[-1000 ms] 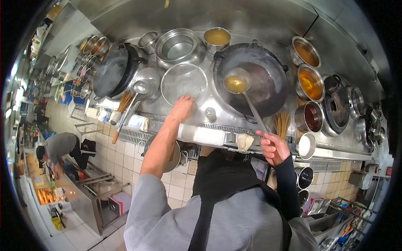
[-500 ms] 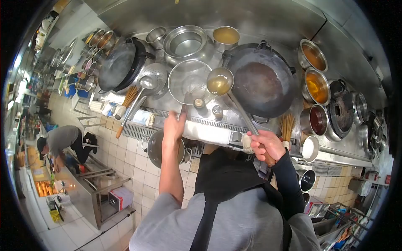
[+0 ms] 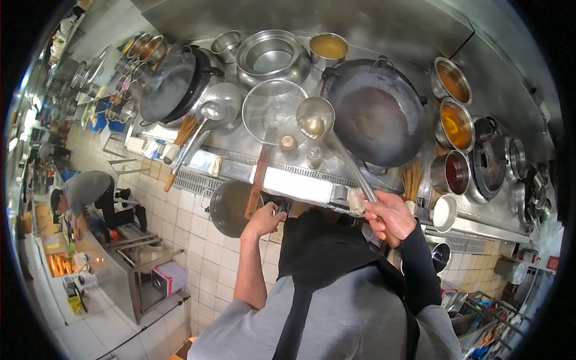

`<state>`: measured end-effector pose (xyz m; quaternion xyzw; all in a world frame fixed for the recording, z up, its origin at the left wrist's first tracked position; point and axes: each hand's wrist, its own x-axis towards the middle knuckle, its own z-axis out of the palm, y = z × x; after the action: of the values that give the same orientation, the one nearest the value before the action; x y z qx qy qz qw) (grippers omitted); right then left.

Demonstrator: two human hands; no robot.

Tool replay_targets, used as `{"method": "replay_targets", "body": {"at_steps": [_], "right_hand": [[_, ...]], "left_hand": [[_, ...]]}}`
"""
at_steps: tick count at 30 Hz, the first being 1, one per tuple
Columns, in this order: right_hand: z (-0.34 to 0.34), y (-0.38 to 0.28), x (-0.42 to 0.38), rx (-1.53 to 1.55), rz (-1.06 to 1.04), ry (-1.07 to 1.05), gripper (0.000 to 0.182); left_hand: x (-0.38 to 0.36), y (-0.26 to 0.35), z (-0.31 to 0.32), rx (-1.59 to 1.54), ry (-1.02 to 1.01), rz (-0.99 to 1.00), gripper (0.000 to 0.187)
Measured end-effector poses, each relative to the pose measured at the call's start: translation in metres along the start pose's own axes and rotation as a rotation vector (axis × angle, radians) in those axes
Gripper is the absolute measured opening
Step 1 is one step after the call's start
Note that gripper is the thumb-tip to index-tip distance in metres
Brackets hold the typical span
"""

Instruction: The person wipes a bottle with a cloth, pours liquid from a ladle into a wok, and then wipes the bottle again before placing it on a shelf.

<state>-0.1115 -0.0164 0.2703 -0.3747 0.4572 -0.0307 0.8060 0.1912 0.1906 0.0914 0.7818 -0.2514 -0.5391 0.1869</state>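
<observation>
My right hand (image 3: 393, 216) is closed around the handle of a long metal ladle (image 3: 351, 165). A little yellowish liquid sits in its bowl, which hangs over the counter at the left rim of the large wok (image 3: 375, 114). My left hand (image 3: 264, 221) is off the strainer's handle, just below its end, with fingers loosely curled and apart. The round mesh strainer (image 3: 275, 108) lies on the counter, its wooden handle sticking out over the front edge. Beneath the handle and beside my left hand is a wide pot (image 3: 228, 210), partly covered.
Two small bottles stand by the ladle, one bottle (image 3: 288, 144) close to the strainer. A steaming wok (image 3: 168, 84) and a perforated skimmer (image 3: 222, 102) are at left. Sauce bowls (image 3: 456, 123) line the right. A bamboo brush (image 3: 412, 180) stands near my right hand. Another person (image 3: 90, 195) bends at a far-left counter.
My left hand has let go of the strainer handle and moved down toward me. My right hand keeps the ladle in nearly the same place, with less liquid showing in its bowl.
</observation>
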Motion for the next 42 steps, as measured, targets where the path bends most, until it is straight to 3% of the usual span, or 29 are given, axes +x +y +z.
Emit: {"method": "replay_targets", "body": {"at_steps": [5, 11, 14, 16, 17, 19, 21, 24, 28, 29, 31, 34, 35, 38, 42], "right_hand": [[-0.006, 0.007, -0.02, -0.197, -0.077, 0.077, 0.014], [-0.027, 0.025, -0.024, -0.168, -0.152, 0.148, 0.025], [-0.049, 0.044, -0.009, -0.192, -0.291, 0.295, 0.029], [-0.082, 0.068, 0.02, -0.476, -0.474, 0.501, 0.031], [-0.108, 0.087, 0.041, -0.676, -0.601, 0.641, 0.03], [-0.111, 0.074, 0.04, -0.659, -0.566, 0.764, 0.027], [-0.112, 0.062, 0.026, -0.43, -0.397, 0.756, 0.024], [-0.13, 0.071, 0.021, -0.2, -0.384, 0.725, 0.019], [-0.14, 0.08, 0.011, -0.11, -0.348, 0.713, 0.019], [-0.132, 0.075, 0.004, -0.089, -0.352, 0.7, 0.008], [-0.133, 0.081, -0.001, -0.073, -0.355, 0.682, 0.008], [-0.138, 0.092, -0.007, -0.047, -0.358, 0.657, 0.012], [-0.139, 0.096, -0.007, -0.049, -0.361, 0.657, 0.013], [-0.139, 0.1, -0.012, -0.058, -0.387, 0.65, 0.019], [-0.138, 0.101, -0.013, -0.036, -0.408, 0.647, 0.024]], "left_hand": [[0.012, 0.007, 0.001, -0.037, 0.048, 0.068, 0.047], [0.017, 0.022, 0.005, -0.004, 0.015, 0.077, 0.049], [0.026, 0.025, 0.012, 0.09, -0.005, 0.111, 0.05], [0.025, 0.04, 0.018, 0.213, -0.032, 0.119, 0.054], [0.027, 0.048, 0.023, 0.265, -0.034, 0.175, 0.053], [0.029, 0.066, 0.041, 0.362, -0.028, 0.284, 0.053], [0.036, 0.076, 0.065, 0.44, 0.002, 0.464, 0.047], [0.044, 0.122, 0.11, 0.452, 0.047, 0.754, 0.04], [0.077, 0.181, 0.177, 0.567, 0.257, 1.057, 0.04], [0.085, 0.192, 0.19, 0.596, 0.346, 1.131, 0.04], [0.099, 0.205, 0.213, 0.649, 0.529, 1.277, 0.039], [0.118, 0.212, 0.233, 0.879, 0.389, 1.112, 0.038], [0.126, 0.212, 0.236, 0.897, 0.437, 1.135, 0.031], [0.129, 0.221, 0.236, 0.935, 0.331, 1.053, 0.022], [0.123, 0.22, 0.231, 0.926, 0.377, 1.129, 0.015]]}}
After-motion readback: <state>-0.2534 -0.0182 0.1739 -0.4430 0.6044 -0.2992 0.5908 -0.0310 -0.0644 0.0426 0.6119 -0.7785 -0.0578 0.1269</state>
